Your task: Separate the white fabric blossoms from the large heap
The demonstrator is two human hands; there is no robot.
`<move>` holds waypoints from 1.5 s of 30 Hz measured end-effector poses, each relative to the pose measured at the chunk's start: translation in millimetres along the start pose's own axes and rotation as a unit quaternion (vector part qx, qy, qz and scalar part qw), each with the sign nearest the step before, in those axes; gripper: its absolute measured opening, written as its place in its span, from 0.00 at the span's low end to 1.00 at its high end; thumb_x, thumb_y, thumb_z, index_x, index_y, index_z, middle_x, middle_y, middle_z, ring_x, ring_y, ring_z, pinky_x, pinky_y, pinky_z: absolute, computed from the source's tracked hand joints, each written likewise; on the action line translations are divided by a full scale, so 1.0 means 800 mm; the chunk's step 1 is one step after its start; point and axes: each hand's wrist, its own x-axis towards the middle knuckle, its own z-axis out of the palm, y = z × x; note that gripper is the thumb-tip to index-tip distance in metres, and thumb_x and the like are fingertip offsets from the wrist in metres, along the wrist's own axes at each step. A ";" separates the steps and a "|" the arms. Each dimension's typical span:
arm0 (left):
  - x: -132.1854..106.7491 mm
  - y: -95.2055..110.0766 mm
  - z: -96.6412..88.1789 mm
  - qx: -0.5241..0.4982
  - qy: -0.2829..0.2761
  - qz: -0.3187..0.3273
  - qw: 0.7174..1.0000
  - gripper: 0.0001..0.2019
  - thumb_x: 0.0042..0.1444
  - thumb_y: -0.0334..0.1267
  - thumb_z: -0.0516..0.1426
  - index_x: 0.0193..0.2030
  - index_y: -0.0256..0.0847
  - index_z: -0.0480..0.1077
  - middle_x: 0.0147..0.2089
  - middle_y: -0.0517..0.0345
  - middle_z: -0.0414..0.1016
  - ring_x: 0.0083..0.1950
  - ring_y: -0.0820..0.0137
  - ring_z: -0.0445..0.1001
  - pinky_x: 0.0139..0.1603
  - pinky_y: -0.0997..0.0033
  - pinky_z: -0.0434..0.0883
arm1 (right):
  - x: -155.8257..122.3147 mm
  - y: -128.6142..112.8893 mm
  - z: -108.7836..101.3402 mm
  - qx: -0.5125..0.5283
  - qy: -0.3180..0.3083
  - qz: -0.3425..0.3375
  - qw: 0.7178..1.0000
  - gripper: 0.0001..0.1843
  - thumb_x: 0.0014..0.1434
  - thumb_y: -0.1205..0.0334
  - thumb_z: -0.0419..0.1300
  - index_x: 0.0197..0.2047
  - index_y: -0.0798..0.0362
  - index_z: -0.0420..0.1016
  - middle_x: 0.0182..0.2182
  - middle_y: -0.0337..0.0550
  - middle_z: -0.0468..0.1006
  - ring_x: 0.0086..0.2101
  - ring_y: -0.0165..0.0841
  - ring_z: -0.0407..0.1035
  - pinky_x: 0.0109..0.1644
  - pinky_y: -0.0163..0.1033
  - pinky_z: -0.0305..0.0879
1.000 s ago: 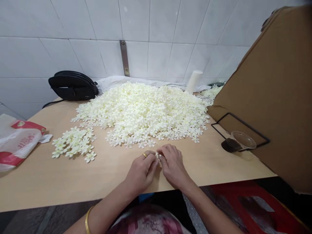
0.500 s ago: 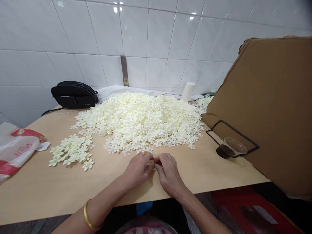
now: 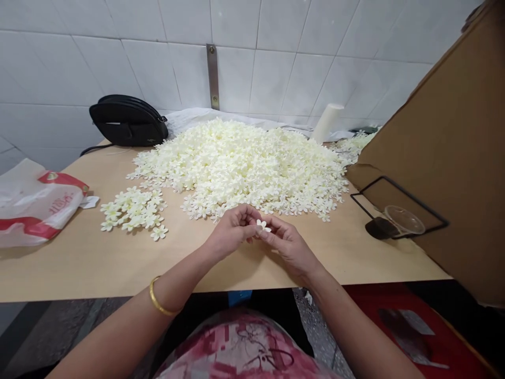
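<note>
Between my fingertips is a small white artificial flower (image 3: 263,226), its petals facing up toward me. My left hand (image 3: 235,227) pinches it from the left with thumb and fingers. From the other side my right hand (image 3: 287,243) grips it too, thumb on the near side. Both hands are just above the table, in front of a large heap of pale cream flowers (image 3: 252,163). A smaller group of flowers (image 3: 136,208) lies to the left. The undersides of the fingers are hidden.
A black bag (image 3: 128,121) stands at the back left by the tiled wall. A red and white plastic bag (image 3: 43,205) lies at far left. On the right are a cardboard box (image 3: 445,142), a black wire frame (image 3: 402,192) with a clear cup (image 3: 404,220), and a white cylinder (image 3: 327,122) behind.
My view has tilted down, so things sit higher in the picture. Both hands have turned, and the flower, mostly hidden before, now shows face up between my fingers.
</note>
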 end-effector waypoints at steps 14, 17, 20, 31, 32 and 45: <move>0.000 0.006 -0.088 -0.052 0.202 0.024 0.978 0.08 0.44 0.37 0.57 0.25 0.34 0.65 0.21 0.61 0.67 0.22 0.78 0.65 0.24 0.77 0.62 | 0.007 0.002 0.017 -0.451 -0.073 -0.098 0.884 0.07 0.54 0.64 0.52 0.26 0.54 0.69 0.26 0.40 0.68 0.33 0.32 0.60 0.38 0.38 0.55; -0.014 0.006 -0.101 -0.051 0.218 0.027 0.974 0.08 0.44 0.37 0.58 0.25 0.35 0.65 0.22 0.61 0.67 0.22 0.78 0.65 0.24 0.77 0.63 | 0.024 0.003 0.018 -0.509 0.045 -0.111 0.852 0.07 0.54 0.67 0.52 0.26 0.55 0.67 0.27 0.41 0.67 0.33 0.33 0.59 0.38 0.39 0.54; -0.023 0.009 -0.115 -0.050 0.238 0.039 0.969 0.07 0.44 0.37 0.58 0.25 0.34 0.65 0.22 0.61 0.67 0.23 0.78 0.66 0.25 0.77 0.63 | 0.026 0.000 0.025 -0.477 -0.054 -0.124 0.868 0.07 0.54 0.67 0.51 0.26 0.54 0.66 0.27 0.40 0.68 0.32 0.30 0.60 0.36 0.36 0.55; 0.001 0.016 -0.079 0.023 0.102 0.010 0.994 0.10 0.45 0.41 0.56 0.26 0.34 0.67 0.22 0.60 0.67 0.23 0.77 0.66 0.25 0.78 0.62 | 0.060 -0.030 0.013 -0.307 0.049 -0.103 0.945 0.10 0.54 0.59 0.52 0.25 0.54 0.65 0.21 0.35 0.63 0.24 0.27 0.58 0.29 0.34 0.54; 0.007 0.018 -0.071 0.021 0.068 0.003 0.997 0.12 0.47 0.43 0.55 0.26 0.34 0.68 0.23 0.60 0.68 0.23 0.77 0.66 0.25 0.77 0.62 | 0.066 -0.036 0.014 -0.257 0.026 -0.089 0.962 0.10 0.54 0.59 0.52 0.25 0.54 0.65 0.21 0.35 0.63 0.24 0.26 0.58 0.29 0.33 0.55; 0.026 0.005 -0.074 0.023 0.069 0.033 0.997 0.13 0.50 0.43 0.51 0.22 0.35 0.65 0.18 0.62 0.63 0.20 0.78 0.62 0.22 0.78 0.59 | 0.116 -0.031 0.017 -0.030 -0.105 0.014 0.994 0.09 0.50 0.57 0.58 0.27 0.55 0.66 0.23 0.36 0.69 0.27 0.26 0.64 0.36 0.35 0.61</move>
